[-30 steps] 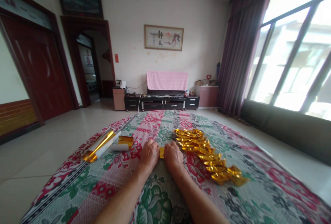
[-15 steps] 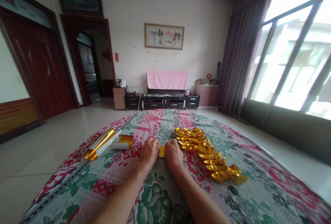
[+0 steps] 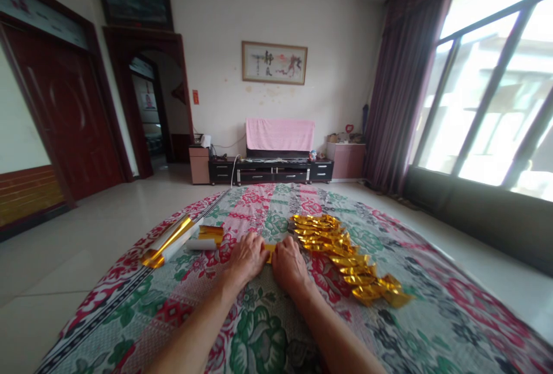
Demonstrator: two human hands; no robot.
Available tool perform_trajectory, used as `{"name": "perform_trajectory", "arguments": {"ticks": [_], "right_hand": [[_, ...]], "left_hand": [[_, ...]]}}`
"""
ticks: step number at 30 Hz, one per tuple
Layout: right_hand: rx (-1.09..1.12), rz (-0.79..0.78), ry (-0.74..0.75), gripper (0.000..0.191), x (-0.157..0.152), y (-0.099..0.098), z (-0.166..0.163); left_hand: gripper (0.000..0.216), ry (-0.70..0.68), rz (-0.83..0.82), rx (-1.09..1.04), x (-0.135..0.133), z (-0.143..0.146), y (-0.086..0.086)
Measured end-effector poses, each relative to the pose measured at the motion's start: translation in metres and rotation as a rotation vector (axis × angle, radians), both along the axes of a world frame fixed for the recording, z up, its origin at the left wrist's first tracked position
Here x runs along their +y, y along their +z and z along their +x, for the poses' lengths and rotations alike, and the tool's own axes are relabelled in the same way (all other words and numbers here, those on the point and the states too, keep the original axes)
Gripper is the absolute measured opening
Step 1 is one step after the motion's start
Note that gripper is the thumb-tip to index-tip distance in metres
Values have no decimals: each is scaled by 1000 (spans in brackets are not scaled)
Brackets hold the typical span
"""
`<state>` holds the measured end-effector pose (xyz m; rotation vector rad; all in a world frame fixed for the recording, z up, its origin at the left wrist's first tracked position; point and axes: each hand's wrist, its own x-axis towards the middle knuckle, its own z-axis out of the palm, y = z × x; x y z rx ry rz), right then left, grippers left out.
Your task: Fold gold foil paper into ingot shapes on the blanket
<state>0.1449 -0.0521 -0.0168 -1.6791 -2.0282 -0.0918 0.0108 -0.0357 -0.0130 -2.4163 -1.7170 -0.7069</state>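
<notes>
My left hand (image 3: 247, 259) and my right hand (image 3: 288, 261) lie close together on a flowered quilt (image 3: 259, 328), fingers curled down. Between them both pinch a small piece of gold foil paper (image 3: 270, 250), most of it hidden under the fingers. A long heap of folded gold foil pieces (image 3: 341, 253) runs right beside my right hand toward the near right. To the left of my left hand lie flat gold foil sheets (image 3: 170, 240) and a white paper roll (image 3: 201, 244).
The quilt covers a tiled floor (image 3: 86, 241). A dark TV cabinet (image 3: 270, 171) with a pink cloth stands at the far wall. A dark door (image 3: 64, 114) is on the left, a big window with curtains (image 3: 401, 86) on the right.
Both hands have edged slightly nearer each other over the gold piece; less of the foil shows between them. Everything else lies as before.
</notes>
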Motion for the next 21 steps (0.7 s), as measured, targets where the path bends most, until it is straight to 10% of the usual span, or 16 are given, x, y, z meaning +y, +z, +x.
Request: {"name": "perform_trajectory", "arguments": {"ticks": [21], "right_hand": [[18, 15, 120, 18, -2, -6, 8]], "left_hand": [[21, -168, -196, -76, 8, -24, 6]]}}
